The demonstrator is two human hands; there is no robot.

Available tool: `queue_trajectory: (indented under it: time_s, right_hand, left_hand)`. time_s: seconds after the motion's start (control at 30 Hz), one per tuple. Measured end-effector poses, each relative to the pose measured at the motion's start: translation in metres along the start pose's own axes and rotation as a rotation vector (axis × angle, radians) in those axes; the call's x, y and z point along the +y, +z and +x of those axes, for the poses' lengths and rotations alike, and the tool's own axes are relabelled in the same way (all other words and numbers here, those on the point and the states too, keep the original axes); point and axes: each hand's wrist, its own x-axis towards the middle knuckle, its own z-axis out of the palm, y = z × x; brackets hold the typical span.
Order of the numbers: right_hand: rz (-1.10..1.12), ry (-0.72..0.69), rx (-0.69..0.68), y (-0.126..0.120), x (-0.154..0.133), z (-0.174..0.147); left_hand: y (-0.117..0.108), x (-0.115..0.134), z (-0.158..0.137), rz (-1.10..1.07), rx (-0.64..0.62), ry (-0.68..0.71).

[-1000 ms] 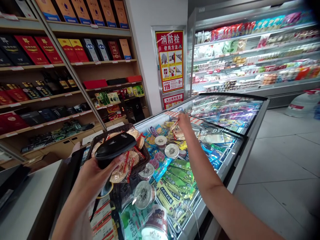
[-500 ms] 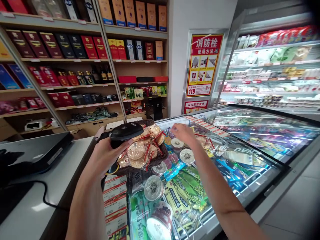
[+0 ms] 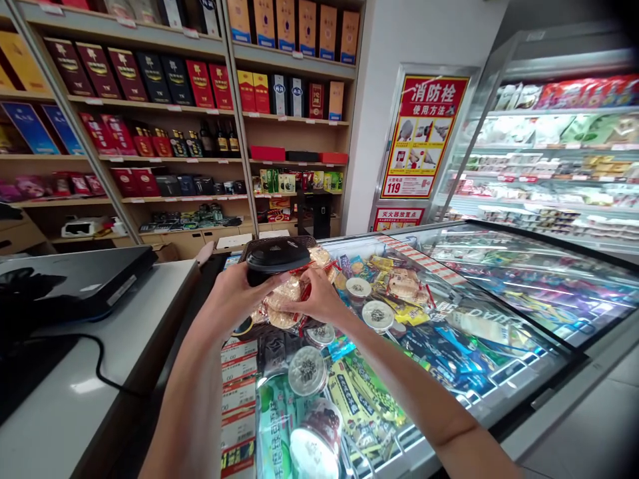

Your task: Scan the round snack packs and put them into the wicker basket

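In the head view, my left hand (image 3: 239, 296) is closed around the grip of a black handheld barcode scanner (image 3: 277, 255). The scanner hangs over a dark woven basket (image 3: 249, 250) piled with round, flat biscuits in clear wrappers with red edges. At the pile, my right hand (image 3: 322, 296) has its thumb and fingers on one wrapped biscuit pack (image 3: 284, 299). Part of that pack is hidden by the scanner and my hands. The basket rests at the near left end of a glass-topped freezer (image 3: 499, 426).
Inside the freezer lie lidded cups (image 3: 307, 370), green ice pop packs (image 3: 274, 412) and another biscuit pack (image 3: 407, 283). Price tags (image 3: 238, 399) line its left side. A counter (image 3: 114, 332) with a dark device (image 3: 84, 279) and cable stands at left. Shelves (image 3: 170, 106) of boxes rise behind.
My right hand has moved left and toward me, from above the freezer's far part to the biscuits in the basket. The scanner stays in my left hand. The view has turned slightly left.
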Motion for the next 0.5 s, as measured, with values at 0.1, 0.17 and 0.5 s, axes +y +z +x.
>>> queue_trajectory:
  time_s: [0.1, 0.17, 0.5]
  right_hand:
    - [0.200, 0.073, -0.002, -0.008, 0.002, 0.006]
    - [0.383, 0.155, -0.040, -0.015, 0.004, 0.009]
    - [0.128, 0.294, 0.128, -0.128, 0.052, 0.025]
  left_hand:
    - [0.000, -0.005, 0.003, 0.068, -0.087, 0.016]
    - [0.000, -0.007, 0.004, 0.082, -0.094, 0.019]
    - [0.025, 0.005, 0.004, 0.237, -0.199, 0.108]
